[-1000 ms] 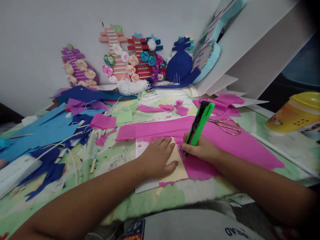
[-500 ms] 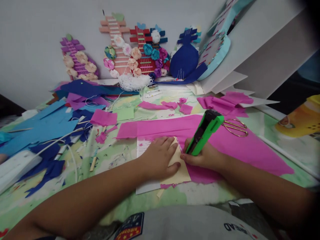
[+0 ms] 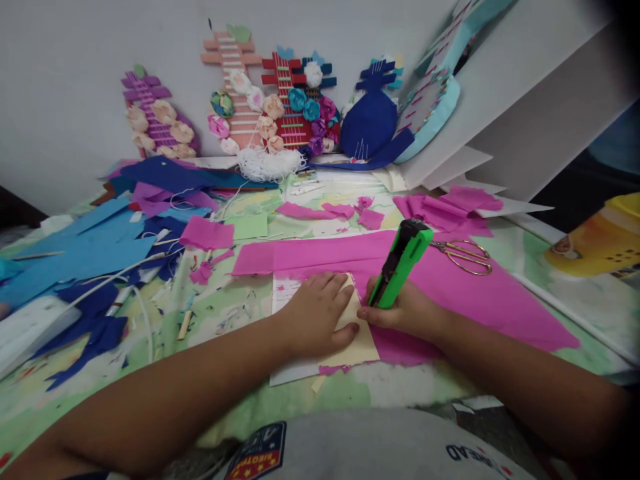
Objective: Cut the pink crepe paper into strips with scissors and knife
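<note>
My left hand lies flat with its fingers spread, pressing on a cream card. The card rests on a white sheet and on pink crepe paper. In my right hand is a green and black utility knife, held tilted with its handle end up. The knife's lower end is beside the card's right edge, over the pink paper; its blade tip is hidden by my fingers. Gold-handled scissors lie on the pink paper beyond my right hand.
Paper-covered instrument models with flowers, among them a blue one, lean on the wall. White yarn lies before them. Blue paper and a white power strip are at left. A yellow container stands at right.
The utility knife and my right hand have shifted slightly left and toward me along the card's edge. My left hand stays on the card. The camera view has moved a little.
</note>
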The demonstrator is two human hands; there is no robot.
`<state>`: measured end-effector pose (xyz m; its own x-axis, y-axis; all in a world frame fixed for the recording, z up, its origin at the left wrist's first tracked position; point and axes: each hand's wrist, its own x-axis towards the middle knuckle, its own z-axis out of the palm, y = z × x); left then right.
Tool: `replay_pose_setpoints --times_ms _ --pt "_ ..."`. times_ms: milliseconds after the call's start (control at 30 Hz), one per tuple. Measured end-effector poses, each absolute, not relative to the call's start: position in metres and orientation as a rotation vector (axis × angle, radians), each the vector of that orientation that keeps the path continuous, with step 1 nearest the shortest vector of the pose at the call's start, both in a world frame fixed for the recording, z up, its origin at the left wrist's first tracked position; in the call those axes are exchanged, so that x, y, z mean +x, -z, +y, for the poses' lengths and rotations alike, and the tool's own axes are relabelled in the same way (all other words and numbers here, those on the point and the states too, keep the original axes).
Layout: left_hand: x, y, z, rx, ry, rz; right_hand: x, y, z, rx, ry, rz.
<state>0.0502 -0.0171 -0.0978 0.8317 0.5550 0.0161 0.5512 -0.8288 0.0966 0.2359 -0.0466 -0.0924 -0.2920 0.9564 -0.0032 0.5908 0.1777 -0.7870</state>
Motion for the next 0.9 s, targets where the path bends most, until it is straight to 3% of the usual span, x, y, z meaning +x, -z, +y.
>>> replay_pose_setpoints --times_ms 900 --pt "0.0508 0.097 -0.0163 2.962 -0.071 0.864 0.2422 0.0957 -0.0449 -1.262 -1.174 -1.848"
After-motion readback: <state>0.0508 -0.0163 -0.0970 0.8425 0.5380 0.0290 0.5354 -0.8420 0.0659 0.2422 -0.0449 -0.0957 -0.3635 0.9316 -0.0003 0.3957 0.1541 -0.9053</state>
